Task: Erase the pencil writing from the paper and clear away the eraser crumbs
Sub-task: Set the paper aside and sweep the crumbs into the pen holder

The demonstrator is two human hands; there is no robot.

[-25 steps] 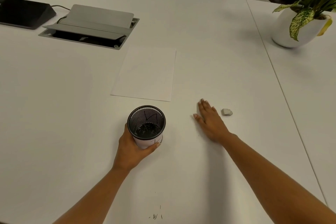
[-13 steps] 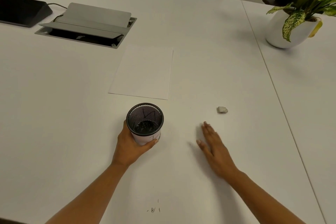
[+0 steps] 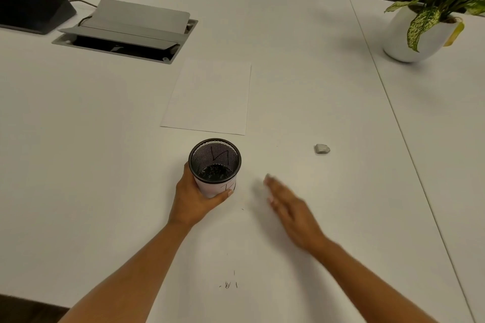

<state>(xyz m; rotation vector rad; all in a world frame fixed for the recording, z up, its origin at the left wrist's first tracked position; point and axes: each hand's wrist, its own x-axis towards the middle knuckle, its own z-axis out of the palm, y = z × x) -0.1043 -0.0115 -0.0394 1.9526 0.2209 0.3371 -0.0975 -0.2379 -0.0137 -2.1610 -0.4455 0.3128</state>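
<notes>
One blurred right hand [image 3: 291,207] hovers flat; left hand [image 3: 195,198] grips mesh cup [image 3: 214,165].

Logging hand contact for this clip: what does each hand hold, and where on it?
The left hand wraps the lower side wall of the mesh cup. The right hand holds nothing, open and blurred over the table.
</notes>
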